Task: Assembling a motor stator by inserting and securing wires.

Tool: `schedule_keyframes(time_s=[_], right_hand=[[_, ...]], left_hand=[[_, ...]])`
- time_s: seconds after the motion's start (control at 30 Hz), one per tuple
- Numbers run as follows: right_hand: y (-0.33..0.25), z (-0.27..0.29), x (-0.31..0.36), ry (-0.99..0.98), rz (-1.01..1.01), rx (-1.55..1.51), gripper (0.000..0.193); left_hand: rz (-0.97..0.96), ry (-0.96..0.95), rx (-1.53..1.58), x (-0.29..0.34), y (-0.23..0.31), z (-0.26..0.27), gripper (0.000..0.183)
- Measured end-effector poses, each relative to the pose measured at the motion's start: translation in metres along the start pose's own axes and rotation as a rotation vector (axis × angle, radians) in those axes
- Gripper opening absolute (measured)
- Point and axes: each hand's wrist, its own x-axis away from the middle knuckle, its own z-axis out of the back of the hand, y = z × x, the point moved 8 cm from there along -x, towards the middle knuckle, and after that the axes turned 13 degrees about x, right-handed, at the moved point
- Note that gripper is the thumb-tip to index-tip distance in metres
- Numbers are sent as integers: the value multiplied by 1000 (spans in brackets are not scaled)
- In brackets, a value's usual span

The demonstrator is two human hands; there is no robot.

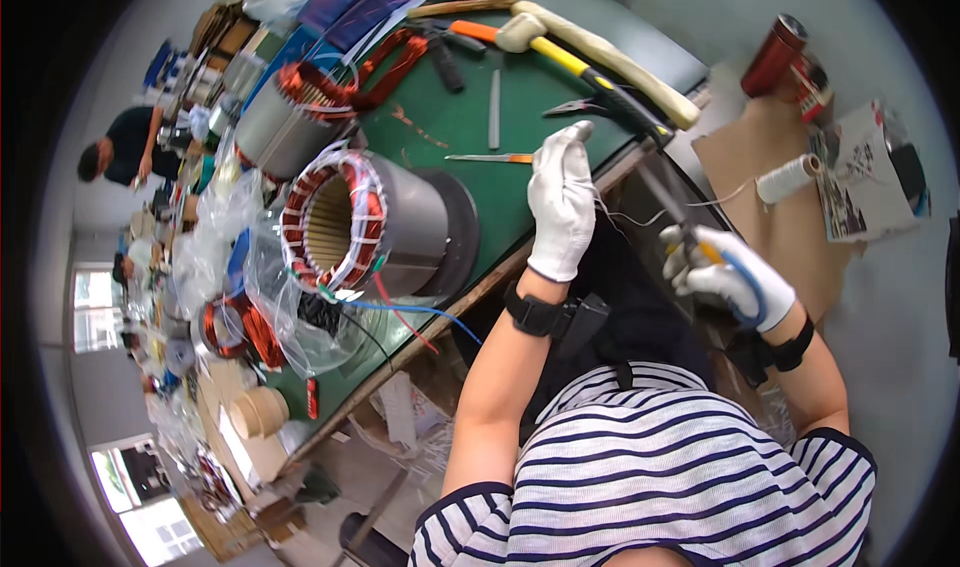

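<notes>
My left hand (562, 207), in a white glove, is raised over the table's front edge. Its fingers are stretched out close together, with nothing visible held. Beside it lies a thin pointed tool with an orange handle (515, 157). White thread (655, 216) runs from next to this hand toward a spool (790, 179) on the right. Also gloved, my right hand (745, 282) grips blue-handled scissors (748, 292), whose dark blades are smeared by motion and point up toward the table corner. Left of my left hand, a motor stator (415, 227) with laced copper windings lies on its side.
Pliers (575, 106), a yellow-handled hammer (560, 55), a pale bar (494, 109) and a wooden stick (610, 62) lie on the green table (430, 117). Another stator (275, 132) stands behind. Blue and red leads hang over the edge. A red flask (775, 55) stands far right.
</notes>
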Motion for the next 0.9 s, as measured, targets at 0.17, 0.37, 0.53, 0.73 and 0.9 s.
schedule_keyframes(time_s=[0.17,0.37,0.53,0.73,0.9], right_hand=[[22,-32,5,-214,0,-257,60],[23,-22,11,-277,66,-306,62],[29,-28,7,-352,111,-118,57],[23,-2,20,-183,49,-424,56],[30,3,31,-211,-25,-383,56]], left_hand=[[-71,-107,89,6,44,-26,23],[-19,-188,104,12,54,-29,47],[-16,-184,114,15,56,-31,55],[307,-68,473,32,20,-34,58],[266,-118,386,25,26,-51,61]])
